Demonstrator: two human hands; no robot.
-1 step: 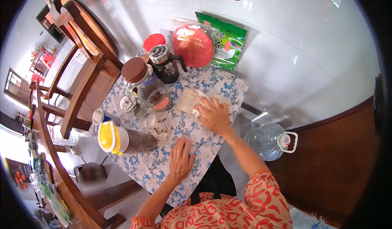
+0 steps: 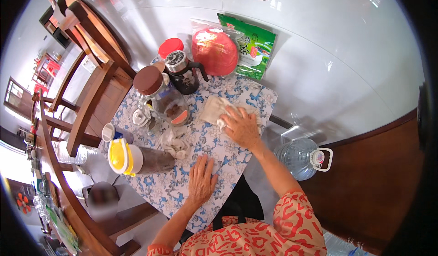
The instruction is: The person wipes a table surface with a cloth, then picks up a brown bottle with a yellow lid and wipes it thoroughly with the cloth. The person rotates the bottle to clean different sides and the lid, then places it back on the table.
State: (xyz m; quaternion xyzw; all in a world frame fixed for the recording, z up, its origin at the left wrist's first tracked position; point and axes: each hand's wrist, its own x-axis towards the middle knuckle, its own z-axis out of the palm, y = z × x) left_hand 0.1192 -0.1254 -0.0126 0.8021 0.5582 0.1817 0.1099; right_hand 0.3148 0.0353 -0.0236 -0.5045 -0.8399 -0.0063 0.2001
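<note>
My right hand presses a beige cloth against the blue-flowered tabletop, with part of the cloth bunched under its fingers. Nearer to me, my left hand lies flat on the table, fingers stretched out and holding nothing. Just beyond it are a crumpled clear plastic bag and a tumbler with a yellow-and-white lid, which has dark contents. A brown-lidded glass jar stands farther back.
At the table's back are a black handled mug, a red round package and a green packet against the wall. A small glass pot sits left. A large water bottle stands right of the table; a wooden chair is left.
My right hand and the cloth have shifted slightly to the right. My left hand stays in place on the table.
</note>
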